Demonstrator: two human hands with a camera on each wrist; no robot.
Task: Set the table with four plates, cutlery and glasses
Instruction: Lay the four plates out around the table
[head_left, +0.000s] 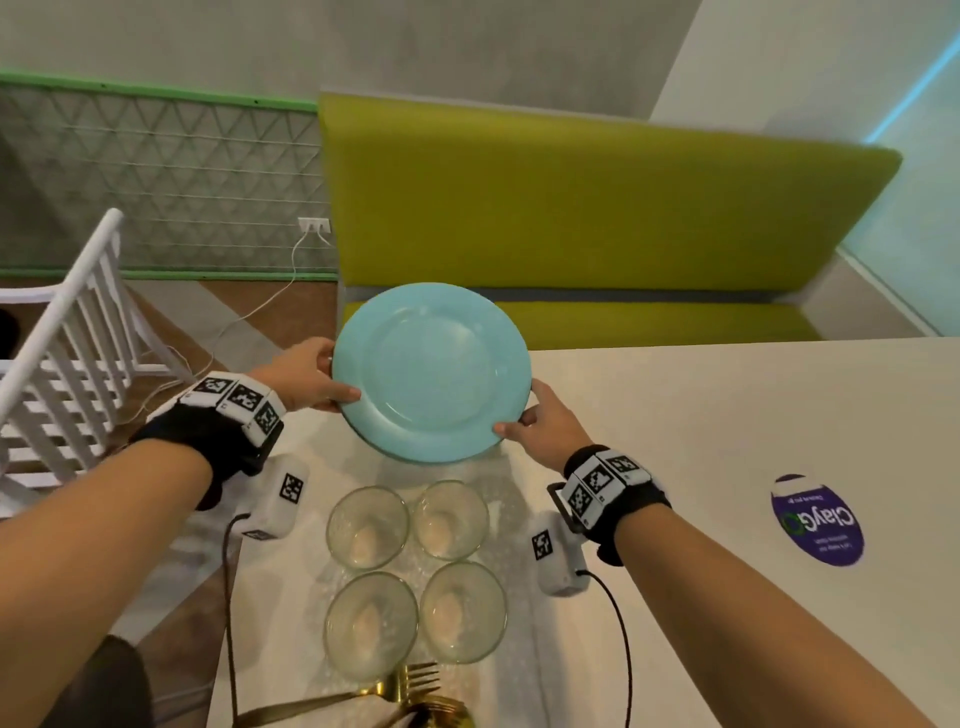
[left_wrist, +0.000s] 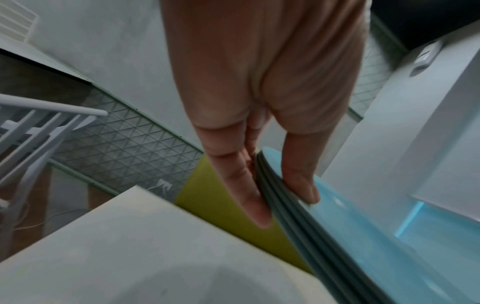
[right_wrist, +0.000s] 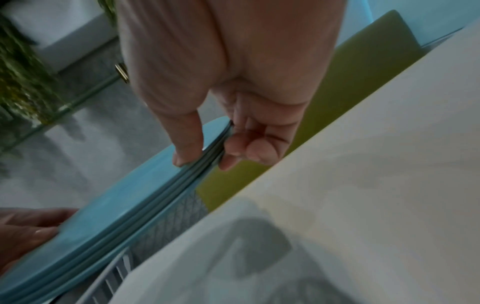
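Observation:
A stack of light blue plates (head_left: 431, 371) hangs in the air above the far left corner of the white table (head_left: 727, 426). My left hand (head_left: 306, 376) grips its left rim, thumb on top and fingers beneath. My right hand (head_left: 540, 421) grips the right rim the same way. In the left wrist view the stack's edge (left_wrist: 298, 218) shows several layered rims pinched between thumb and fingers; the right wrist view shows the same stack (right_wrist: 124, 207). Several empty clear glasses (head_left: 415, 577) stand in a square below the plates. Gold forks and other cutlery (head_left: 410, 696) lie at the near edge.
A yellow-green padded bench (head_left: 571, 208) runs behind the table. A white slatted chair (head_left: 67, 338) stands at the left, with a white cable (head_left: 249, 312) trailing over the floor. A purple round sticker (head_left: 818, 519) lies on the table at the right.

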